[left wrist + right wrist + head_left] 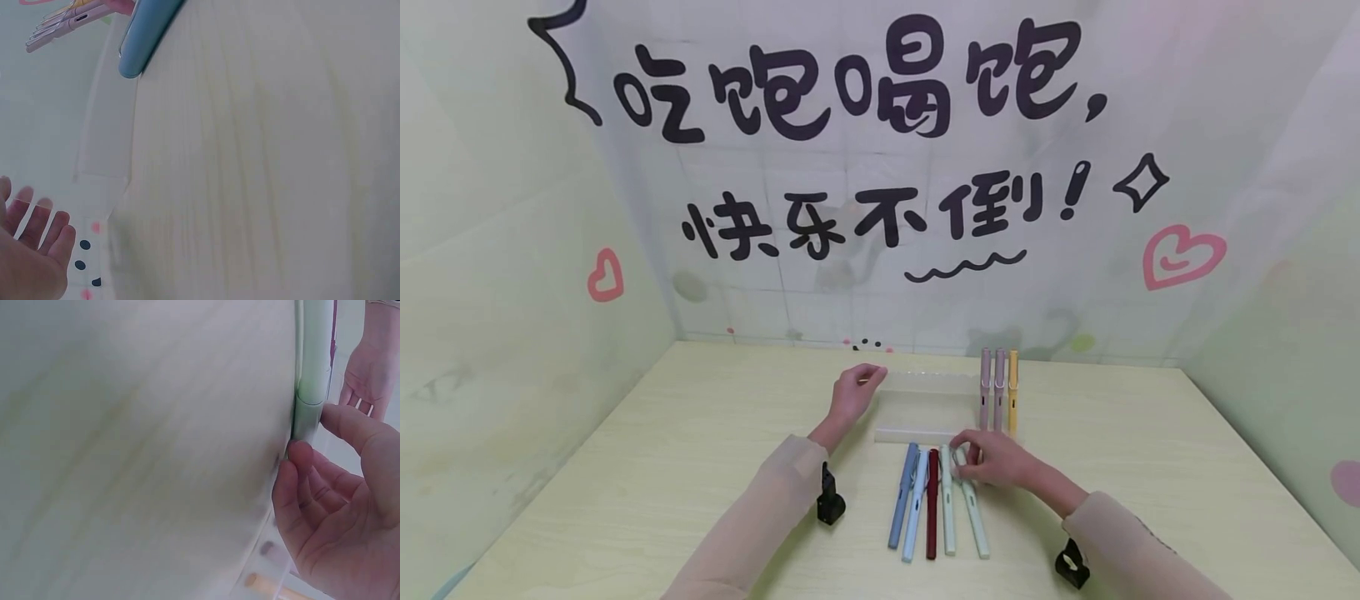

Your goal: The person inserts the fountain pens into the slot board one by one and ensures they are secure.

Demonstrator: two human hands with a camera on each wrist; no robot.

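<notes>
A clear plastic pen rack (917, 435) stands toward the back of the table. My left hand (855, 392) holds its upper left corner; in the left wrist view, the fingertips (44, 204) overlap its transparent edge. With thumb and fingers, my right hand (996, 458) pinches the cap end of a pale green pen (976, 517), the rightmost of a row in front of the rack. Left of it lie another pale green pen (948, 508), a dark red pen (932, 508), a light blue pen (915, 508) and a grey-blue pen (902, 504).
Two mauve pens (985, 392) and a yellow pen (1013, 392) stand upright at the rack's right end. Behind the pale wooden table (700, 467) hangs a printed white cloth (880, 308) with black lettering and pink hearts.
</notes>
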